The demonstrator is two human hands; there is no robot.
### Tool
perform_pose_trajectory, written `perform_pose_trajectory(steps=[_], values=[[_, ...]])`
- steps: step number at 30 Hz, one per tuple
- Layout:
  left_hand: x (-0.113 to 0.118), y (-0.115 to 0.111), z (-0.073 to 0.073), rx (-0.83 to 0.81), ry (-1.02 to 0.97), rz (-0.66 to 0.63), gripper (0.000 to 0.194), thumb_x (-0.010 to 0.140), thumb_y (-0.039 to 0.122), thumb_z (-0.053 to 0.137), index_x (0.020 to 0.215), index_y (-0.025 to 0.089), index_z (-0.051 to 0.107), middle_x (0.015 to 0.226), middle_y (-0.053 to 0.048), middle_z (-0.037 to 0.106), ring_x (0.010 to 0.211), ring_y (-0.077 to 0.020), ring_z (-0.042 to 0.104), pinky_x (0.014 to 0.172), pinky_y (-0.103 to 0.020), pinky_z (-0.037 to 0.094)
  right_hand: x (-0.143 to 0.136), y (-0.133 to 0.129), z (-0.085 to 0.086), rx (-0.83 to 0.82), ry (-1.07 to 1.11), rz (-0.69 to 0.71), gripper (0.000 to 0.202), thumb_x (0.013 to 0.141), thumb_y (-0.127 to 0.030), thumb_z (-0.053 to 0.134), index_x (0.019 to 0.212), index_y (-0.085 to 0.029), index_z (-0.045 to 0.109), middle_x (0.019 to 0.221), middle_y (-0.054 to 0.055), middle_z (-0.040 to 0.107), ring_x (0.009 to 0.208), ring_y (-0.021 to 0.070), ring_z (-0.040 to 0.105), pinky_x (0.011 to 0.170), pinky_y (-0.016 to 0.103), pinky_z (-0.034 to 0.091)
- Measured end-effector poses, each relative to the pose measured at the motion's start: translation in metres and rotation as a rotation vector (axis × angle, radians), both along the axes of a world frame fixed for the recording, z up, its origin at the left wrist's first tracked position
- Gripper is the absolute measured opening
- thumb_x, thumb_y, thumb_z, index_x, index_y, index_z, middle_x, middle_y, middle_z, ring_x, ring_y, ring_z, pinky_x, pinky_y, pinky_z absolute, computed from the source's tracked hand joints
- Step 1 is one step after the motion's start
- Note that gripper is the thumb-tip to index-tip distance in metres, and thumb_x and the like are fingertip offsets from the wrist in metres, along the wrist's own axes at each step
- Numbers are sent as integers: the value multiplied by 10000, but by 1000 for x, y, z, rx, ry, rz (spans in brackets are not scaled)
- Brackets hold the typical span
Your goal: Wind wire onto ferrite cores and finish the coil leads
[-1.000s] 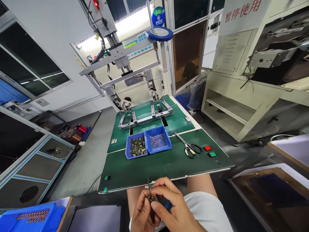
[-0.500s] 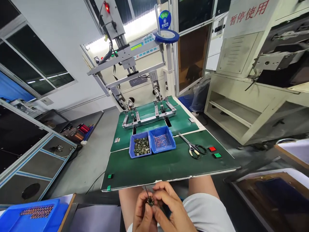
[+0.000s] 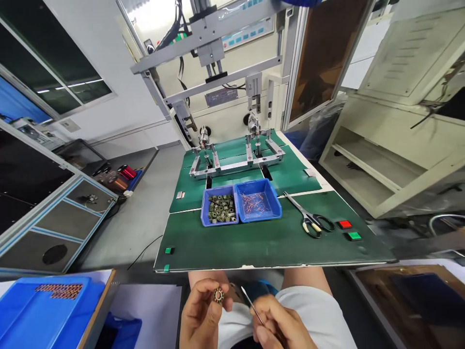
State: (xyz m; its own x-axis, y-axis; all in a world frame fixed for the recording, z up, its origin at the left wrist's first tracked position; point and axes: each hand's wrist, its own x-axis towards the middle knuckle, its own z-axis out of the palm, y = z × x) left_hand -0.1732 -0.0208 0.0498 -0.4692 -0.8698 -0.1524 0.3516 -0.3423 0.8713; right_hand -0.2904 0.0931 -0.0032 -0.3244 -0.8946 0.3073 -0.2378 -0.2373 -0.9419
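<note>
- While the left hand pinches a small round wound core between thumb and fingertips, the core sits low in the view, over the lap and below the near edge of the green bench.
- Its ring face is turned up toward the camera, so its short axis points roughly at the viewer; the copper windings show around a dark middle.
- The right hand is closed on a thin metal pick, gripped at its lower end.
- That pick's long axis runs diagonally, tip up and to the left, toward the core; the tip stops just beside the core, and I cannot tell whether they touch.
- Both hands hang clear of the bench edge, with open space above the lap between them and the bench.
- On the bench, two blue bins stand side by side: the left bin holds dark cores, the right bin holds thin reddish wire pieces.
- Scissors lie to the right of the bins, tips pointing away and left, near a red button and a green button.
- The wide front strip of the bench lies bare between the bins and the near edge.
- A metal fixture stands behind the bins.
</note>
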Motion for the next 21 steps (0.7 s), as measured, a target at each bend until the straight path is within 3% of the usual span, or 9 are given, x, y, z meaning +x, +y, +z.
perform_pose_trajectory(steps=[4,7,12,21], values=[[1,1,-2,-1,-32,-51,289,584,386,906,813,255,790,776,-29,787,576,-118,639,600,-221,533,-4,-3,28,14,215,-36,345,1018,-437,355,1238,-293,577,761,5,722,607,149,676,588,209,517],[3,0,-4,-42,-58,-64,276,609,392,891,847,285,798,791,-20,791,584,-125,643,617,-237,540,-6,-6,37,64,264,-26,367,983,-319,459,1337,-338,555,917,7,785,662,178,729,715,253,579],[3,-1,-4,-86,-73,-57,283,602,416,888,845,295,808,805,-17,781,589,-137,641,600,-258,550,-6,-8,37,83,251,3,479,923,-168,480,1365,-331,562,1161,20,739,927,216,745,833,309,595],[-5,3,0,-20,-55,-43,295,543,387,923,794,279,811,761,-17,790,547,-112,644,574,-211,547,-3,-10,34,-19,273,-101,442,914,-113,502,1307,-285,605,1111,16,761,902,167,750,803,234,599]])
